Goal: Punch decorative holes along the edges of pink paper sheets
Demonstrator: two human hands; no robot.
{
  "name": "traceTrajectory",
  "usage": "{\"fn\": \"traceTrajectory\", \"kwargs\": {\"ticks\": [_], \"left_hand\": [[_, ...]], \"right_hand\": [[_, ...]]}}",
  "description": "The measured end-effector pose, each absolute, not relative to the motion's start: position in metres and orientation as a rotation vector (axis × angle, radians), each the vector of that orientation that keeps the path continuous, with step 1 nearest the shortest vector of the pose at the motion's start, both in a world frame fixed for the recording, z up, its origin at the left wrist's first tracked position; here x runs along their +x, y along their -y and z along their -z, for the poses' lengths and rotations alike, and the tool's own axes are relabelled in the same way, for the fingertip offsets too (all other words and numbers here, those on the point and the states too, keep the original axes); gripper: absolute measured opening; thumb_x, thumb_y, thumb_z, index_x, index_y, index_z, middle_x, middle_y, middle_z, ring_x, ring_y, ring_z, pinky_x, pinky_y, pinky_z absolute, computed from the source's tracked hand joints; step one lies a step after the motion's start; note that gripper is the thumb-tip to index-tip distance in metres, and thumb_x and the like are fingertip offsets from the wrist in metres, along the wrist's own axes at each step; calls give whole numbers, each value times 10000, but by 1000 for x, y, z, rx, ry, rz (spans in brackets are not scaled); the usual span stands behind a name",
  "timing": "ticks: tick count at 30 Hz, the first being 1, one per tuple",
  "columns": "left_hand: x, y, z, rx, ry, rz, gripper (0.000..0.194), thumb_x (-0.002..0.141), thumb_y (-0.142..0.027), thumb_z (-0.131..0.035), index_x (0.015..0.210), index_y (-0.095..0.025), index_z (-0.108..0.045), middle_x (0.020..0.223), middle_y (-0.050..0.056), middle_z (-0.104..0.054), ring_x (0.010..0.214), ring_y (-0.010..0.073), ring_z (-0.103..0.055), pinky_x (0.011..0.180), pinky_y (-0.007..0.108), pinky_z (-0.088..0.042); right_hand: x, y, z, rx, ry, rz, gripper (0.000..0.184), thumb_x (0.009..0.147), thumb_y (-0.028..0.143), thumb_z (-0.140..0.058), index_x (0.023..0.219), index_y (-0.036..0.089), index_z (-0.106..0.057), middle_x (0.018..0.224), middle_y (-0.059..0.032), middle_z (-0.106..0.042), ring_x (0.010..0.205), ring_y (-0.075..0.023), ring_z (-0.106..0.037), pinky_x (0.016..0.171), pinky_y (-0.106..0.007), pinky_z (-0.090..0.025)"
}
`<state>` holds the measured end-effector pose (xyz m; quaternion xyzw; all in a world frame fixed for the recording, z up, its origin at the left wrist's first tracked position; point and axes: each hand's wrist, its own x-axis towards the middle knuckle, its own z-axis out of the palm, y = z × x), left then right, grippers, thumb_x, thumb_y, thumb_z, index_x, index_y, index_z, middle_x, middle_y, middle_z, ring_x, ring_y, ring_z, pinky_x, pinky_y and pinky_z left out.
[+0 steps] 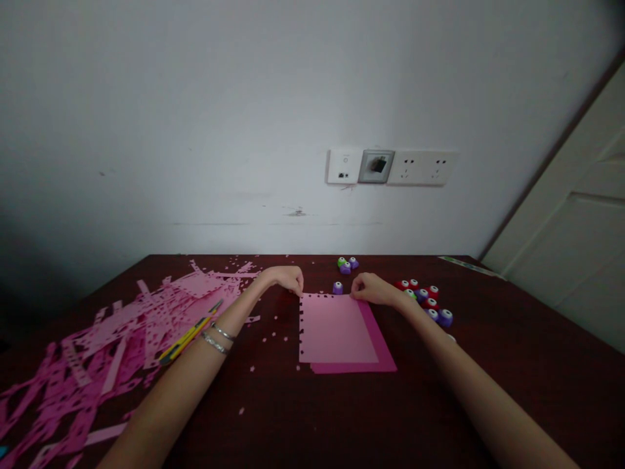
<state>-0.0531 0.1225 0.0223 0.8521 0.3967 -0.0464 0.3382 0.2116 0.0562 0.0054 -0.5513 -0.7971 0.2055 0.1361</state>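
Observation:
A light pink sheet of paper (336, 332) lies in front of me, with punched shapes along its left edge and part of its far edge. Beneath it, a darker magenta sheet (383, 355) sticks out at the right and near sides. My left hand (289, 279) has its fingers closed at the light sheet's far left corner. At the far right corner, my right hand (368, 288) pinches the light sheet's edge. A single purple craft punch (337, 288) stands just beyond the far edge, between my hands.
Pink paper strips and scraps (122, 339) heap up on the left, with a yellow utility knife (188, 335) on them. Several red, purple and green punches (430, 303) cluster behind my right forearm; three more (346, 264) stand near the wall. A ruler-like strip (471, 266) lies far right.

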Motion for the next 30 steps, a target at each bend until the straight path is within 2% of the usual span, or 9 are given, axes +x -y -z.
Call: {"fn": "traceTrajectory", "kwargs": {"ticks": [18, 30], "left_hand": [[-53, -122, -24, 2204, -1060, 124, 69, 546, -206, -614, 567, -147, -643, 504, -13, -553, 510, 105, -471, 492, 216, -330], [-52, -126, -19, 2266, -1177, 77, 102, 583, -206, -592, 611, -120, -641, 536, -1, -571, 537, 114, -494, 516, 221, -343]], "right_hand": [[215, -59, -3, -1544, 2313, -627, 174, 674, 201, -519, 667, 131, -678, 717, -60, -683, 684, -178, -604, 623, -258, -430], [210, -56, -4, -1644, 2261, -595, 183, 688, 178, -502, 670, 131, -678, 732, -56, -683, 683, -165, -605, 597, -227, -405]]}}
